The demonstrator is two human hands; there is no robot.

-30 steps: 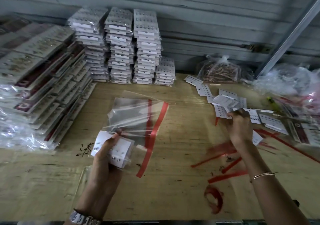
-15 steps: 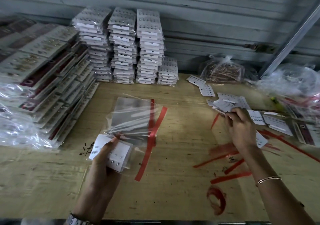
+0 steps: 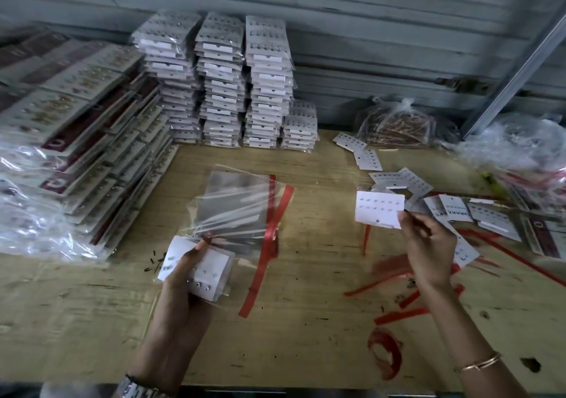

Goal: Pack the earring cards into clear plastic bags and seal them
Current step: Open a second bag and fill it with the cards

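1. Clear film forms the bag (image 3: 239, 204) at the centre of the frame. By its creases and glare it is likely thin, limp and slippery. One red seal strip (image 3: 269, 244) runs down its right edge.
2. Left hand (image 3: 180, 290), lower centre: the fingers (image 3: 196, 250) are clamped on a small stack of cards (image 3: 211, 278), thumb across the top. The stack appears to sit in the bag's lower end. The number of cards in it cannot be told.
3. Right hand (image 3: 428, 253), right of centre: the fingers pinch one single card (image 3: 379, 206) at its lower right corner and hold it clear of the surface (image 3: 306, 336).
4. Handling: each card is probably light, stiff paperboard, and its studs could snag the film. Take hold at a bare edge or corner, not across the stud rows. Hold the bag by its mouth, keeping off the adhesive strip.
5. Count, supply: about a dozen loose cards (image 3: 453, 210) lie overlapping at the right of the frame; an exact count is not possible.
6. Count, finished: four packed stacks (image 3: 220, 91) stand at upper centre, three tall and one short.
7. Count, waste: several peeled red strips (image 3: 398, 315) lie at lower right.
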